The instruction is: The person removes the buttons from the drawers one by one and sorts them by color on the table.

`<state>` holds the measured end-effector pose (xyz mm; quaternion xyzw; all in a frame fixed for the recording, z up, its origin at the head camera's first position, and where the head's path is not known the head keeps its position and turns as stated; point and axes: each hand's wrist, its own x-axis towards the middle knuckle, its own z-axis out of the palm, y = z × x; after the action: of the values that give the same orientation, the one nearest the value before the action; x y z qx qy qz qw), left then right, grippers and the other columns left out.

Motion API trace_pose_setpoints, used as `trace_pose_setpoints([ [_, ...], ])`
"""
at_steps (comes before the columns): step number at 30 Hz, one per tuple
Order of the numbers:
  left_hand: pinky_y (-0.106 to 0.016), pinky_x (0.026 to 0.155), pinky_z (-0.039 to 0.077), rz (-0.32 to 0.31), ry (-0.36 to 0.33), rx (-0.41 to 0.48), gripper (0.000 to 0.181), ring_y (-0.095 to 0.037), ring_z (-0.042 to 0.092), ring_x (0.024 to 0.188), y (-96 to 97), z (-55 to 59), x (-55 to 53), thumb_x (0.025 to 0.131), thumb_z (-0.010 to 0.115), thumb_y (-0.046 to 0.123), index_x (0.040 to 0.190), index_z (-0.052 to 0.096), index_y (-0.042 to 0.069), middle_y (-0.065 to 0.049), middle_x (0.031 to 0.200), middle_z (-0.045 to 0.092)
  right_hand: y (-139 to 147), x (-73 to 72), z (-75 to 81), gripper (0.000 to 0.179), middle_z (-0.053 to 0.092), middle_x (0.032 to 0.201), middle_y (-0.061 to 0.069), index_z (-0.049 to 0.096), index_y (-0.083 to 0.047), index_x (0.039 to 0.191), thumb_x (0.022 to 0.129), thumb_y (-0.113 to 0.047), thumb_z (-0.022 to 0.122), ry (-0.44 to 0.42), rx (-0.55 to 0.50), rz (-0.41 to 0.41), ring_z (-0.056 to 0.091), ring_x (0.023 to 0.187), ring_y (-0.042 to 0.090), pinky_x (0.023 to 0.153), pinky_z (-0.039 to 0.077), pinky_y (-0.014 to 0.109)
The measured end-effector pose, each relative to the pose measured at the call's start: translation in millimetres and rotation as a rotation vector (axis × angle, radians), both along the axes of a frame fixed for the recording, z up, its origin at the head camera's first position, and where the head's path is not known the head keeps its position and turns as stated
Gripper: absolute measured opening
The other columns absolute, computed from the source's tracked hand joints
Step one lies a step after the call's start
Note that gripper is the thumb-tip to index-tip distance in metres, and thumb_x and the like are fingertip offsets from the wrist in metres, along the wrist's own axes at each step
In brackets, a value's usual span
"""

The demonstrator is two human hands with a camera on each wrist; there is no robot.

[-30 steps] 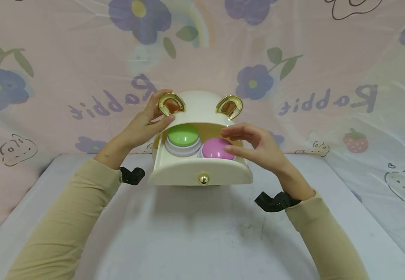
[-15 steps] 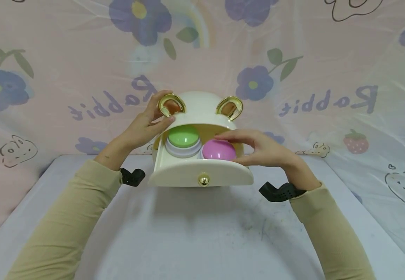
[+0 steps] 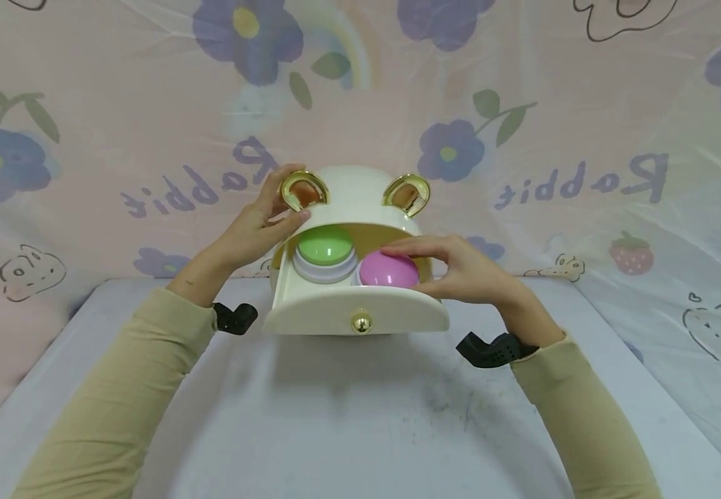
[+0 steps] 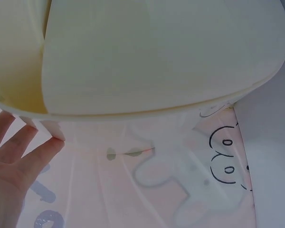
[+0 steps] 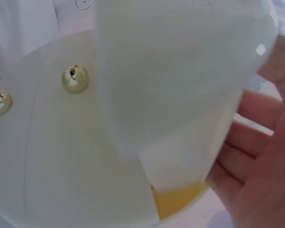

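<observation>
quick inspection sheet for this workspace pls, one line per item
surface: white table, faint dark marks toward the right
job's things: cream box with its drawer pulled out, green dome and pink dome inside
clutter: nothing seen
hands: left hand holds the box's left ear; right hand is round the pink dome
cables: nothing seen
surroundings: printed cloth behind

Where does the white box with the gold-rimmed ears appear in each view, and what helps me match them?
Head: the white box stands at the centre.
Left wrist: the box fills most of the upper half.
Right wrist: the box fills most of the left and middle.
Shared landmark: the yellow surface, central in head, at left in left wrist, low and right of centre in right wrist.
</observation>
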<state>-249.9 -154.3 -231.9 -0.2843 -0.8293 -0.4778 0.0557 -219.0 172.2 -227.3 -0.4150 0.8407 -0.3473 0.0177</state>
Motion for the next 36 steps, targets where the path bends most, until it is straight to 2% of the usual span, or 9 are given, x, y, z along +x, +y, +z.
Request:
trace_pose_setpoints([
  [6,-0.053,0.113,0.032,0.010,-0.002,-0.006,0.063,-0.025,0.035,0.140,1.0,0.0,0.7,0.098,0.054,0.029,0.148,0.015,0.040,-0.004,0.146,0.044,1,3.2,-4.5,0.056,0.062,0.130,0.002,0.061,-0.012,0.129,0.077,-0.010,0.079,-0.022,-0.085,-0.039,0.054,0.121,0.016,0.106,0.042,0.045],
  [9,-0.053,0.112,0.033,0.014,-0.006,-0.007,0.064,-0.025,0.035,0.140,1.7,0.2,1.1,0.098,0.054,0.029,0.148,0.015,0.040,-0.003,0.146,0.044,2,5.8,-5.7,0.055,0.063,0.127,0.001,0.062,-0.011,0.128,0.076,-0.009,0.080,-0.012,-0.132,-0.057,0.056,0.115,0.012,0.107,0.041,0.038],
  [13,-0.053,0.112,0.033,0.014,-0.008,-0.006,0.064,-0.026,0.035,0.140,3.0,0.2,1.3,0.098,0.054,0.029,0.147,0.015,0.041,-0.003,0.147,0.043,4,10.6,-5.0,0.053,0.065,0.123,0.000,0.064,-0.012,0.126,0.075,-0.009,0.081,0.000,-0.188,-0.098,0.058,0.110,0.011,0.101,0.045,0.028],
  [17,-0.053,0.112,0.033,0.015,-0.005,-0.006,0.063,-0.025,0.035,0.140,2.9,-0.4,0.6,0.098,0.054,0.029,0.147,0.016,0.043,-0.003,0.147,0.043,6,14.4,-2.9,0.053,0.065,0.121,0.000,0.065,-0.013,0.123,0.073,-0.009,0.083,0.011,-0.232,-0.131,0.058,0.109,0.011,0.099,0.045,0.024],
  [25,-0.053,0.113,0.032,0.016,-0.019,-0.004,0.063,-0.026,0.035,0.140,2.5,-2.2,-0.6,0.098,0.054,0.029,0.146,0.016,0.043,-0.004,0.148,0.042,16,16.8,-5.3,0.046,0.066,0.120,0.001,0.066,0.001,0.117,0.073,0.005,0.079,0.103,-0.405,-0.086,0.059,0.111,0.015,0.096,0.047,0.023],
  [32,-0.054,0.113,0.031,0.022,-0.017,-0.006,0.063,-0.027,0.034,0.141,1.8,-2.0,-1.1,0.098,0.054,0.030,0.148,0.015,0.040,-0.005,0.148,0.042,29,21.2,-10.7,0.043,0.067,0.120,0.003,0.063,0.009,0.114,0.073,0.013,0.073,0.086,-0.574,-0.070,0.059,0.111,0.019,0.094,0.048,0.024],
  [36,-0.055,0.112,0.032,0.023,-0.010,0.004,0.063,-0.028,0.035,0.140,0.5,-1.7,-1.4,0.099,0.054,0.028,0.148,0.016,0.038,-0.006,0.147,0.043,35,21.8,-12.1,0.043,0.067,0.119,0.004,0.062,0.009,0.115,0.074,0.013,0.072,0.089,-0.617,-0.083,0.059,0.111,0.019,0.094,0.047,0.023],
])
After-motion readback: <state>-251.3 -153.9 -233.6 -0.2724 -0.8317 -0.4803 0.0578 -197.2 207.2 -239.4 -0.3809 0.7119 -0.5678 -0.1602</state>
